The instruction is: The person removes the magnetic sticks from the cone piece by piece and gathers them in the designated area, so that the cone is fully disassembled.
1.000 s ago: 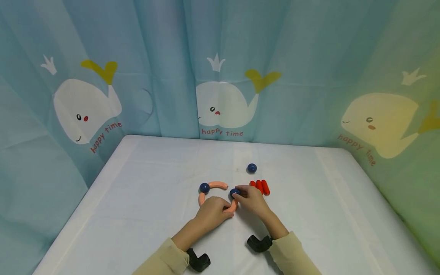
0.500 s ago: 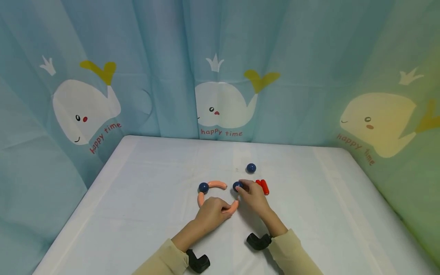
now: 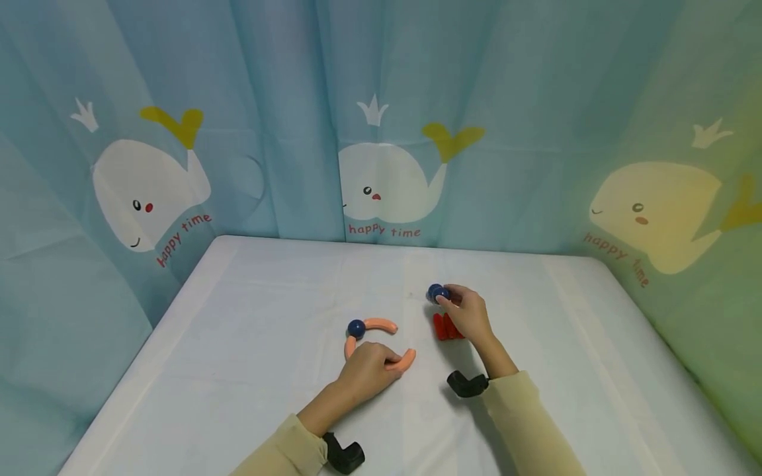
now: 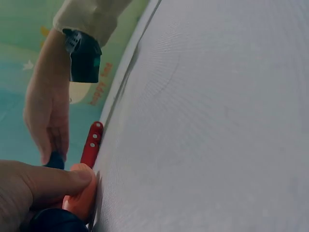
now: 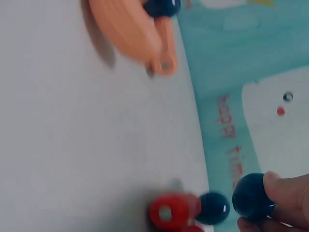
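Observation:
My right hand (image 3: pixel 470 316) pinches a dark blue ball (image 5: pixel 252 197) between thumb and fingers at the back of the table. A second blue ball (image 5: pixel 214 208) sits close behind it. My left hand (image 3: pixel 369 370) grips a curved peach rod (image 3: pixel 407 360) with its thumb along it. Past that hand, another blue ball (image 3: pixel 356 328) joins two more curved peach rods (image 3: pixel 381 324), forming part of a ring. The left hand covers part of this shape. A dark round thing (image 4: pixel 55 221) shows under the left hand in the left wrist view.
Three short red rods (image 3: pixel 440 326) with silvery ends lie side by side just below the right hand, partly covered by it. Both wrists carry black camera mounts (image 3: pixel 345 456). A blue curtain with whale prints (image 3: pixel 297 132) hangs behind the white table (image 3: pixel 268 297).
My right hand has lifted the blue ball off the end of the peach rod and carried it back and right, beside the other ball. My left hand has stayed put.

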A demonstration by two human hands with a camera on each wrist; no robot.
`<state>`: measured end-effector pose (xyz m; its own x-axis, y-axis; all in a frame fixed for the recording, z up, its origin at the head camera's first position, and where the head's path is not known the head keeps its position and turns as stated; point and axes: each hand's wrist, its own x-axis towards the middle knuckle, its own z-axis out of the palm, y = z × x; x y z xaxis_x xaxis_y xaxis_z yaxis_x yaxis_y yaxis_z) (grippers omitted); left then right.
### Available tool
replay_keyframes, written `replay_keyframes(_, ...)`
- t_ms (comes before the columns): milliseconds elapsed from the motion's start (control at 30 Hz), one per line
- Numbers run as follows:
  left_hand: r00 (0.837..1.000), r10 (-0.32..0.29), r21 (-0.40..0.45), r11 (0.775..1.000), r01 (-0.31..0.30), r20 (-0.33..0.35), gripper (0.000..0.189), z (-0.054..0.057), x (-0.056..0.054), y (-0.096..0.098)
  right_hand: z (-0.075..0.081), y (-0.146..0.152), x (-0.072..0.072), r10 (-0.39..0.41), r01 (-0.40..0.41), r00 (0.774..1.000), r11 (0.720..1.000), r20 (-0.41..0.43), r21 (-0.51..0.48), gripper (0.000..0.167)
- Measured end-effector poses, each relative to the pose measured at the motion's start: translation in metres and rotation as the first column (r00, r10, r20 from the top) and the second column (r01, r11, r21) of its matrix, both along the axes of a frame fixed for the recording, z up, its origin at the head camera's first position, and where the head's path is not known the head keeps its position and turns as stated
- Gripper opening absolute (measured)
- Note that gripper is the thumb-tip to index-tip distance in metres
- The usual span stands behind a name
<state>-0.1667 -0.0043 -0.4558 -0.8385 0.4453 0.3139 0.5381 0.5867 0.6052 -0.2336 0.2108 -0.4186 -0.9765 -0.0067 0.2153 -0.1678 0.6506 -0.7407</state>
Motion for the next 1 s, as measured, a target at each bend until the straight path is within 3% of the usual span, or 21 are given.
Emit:
replay_keyframes(367, 1.000, 0.003, -0.049, 0.999, -0.004, -0.020, 0.010, 0.000, -0.001, -0.001, 0.001, 0.024, -0.019, -0.061, 0.059, 0.996, 0.998, 0.064, 0.038, 0.038)
replay_keyframes(500, 0.998, 0.015, -0.075, 0.997, -0.020, -0.062, 0.006, 0.002, 0.000, -0.001, -0.001, 0.028, -0.027, -0.070, 0.065, 0.994, 0.996, 0.084, 0.062, 0.039)
replay_keyframes(600, 0.996, 0.037, -0.079, 0.996, -0.044, -0.081, 0.015, 0.002, 0.001, -0.001, -0.003, 0.030, -0.033, -0.069, 0.060, 0.992, 0.995, 0.102, 0.081, 0.039)
replay_keyframes(1000, 0.999, 0.026, -0.177, 0.984, -0.034, -0.045, 0.018, 0.007, 0.002, -0.003, -0.012, 0.032, -0.044, -0.043, 0.021, 0.988, 0.988, 0.145, 0.150, 0.039)
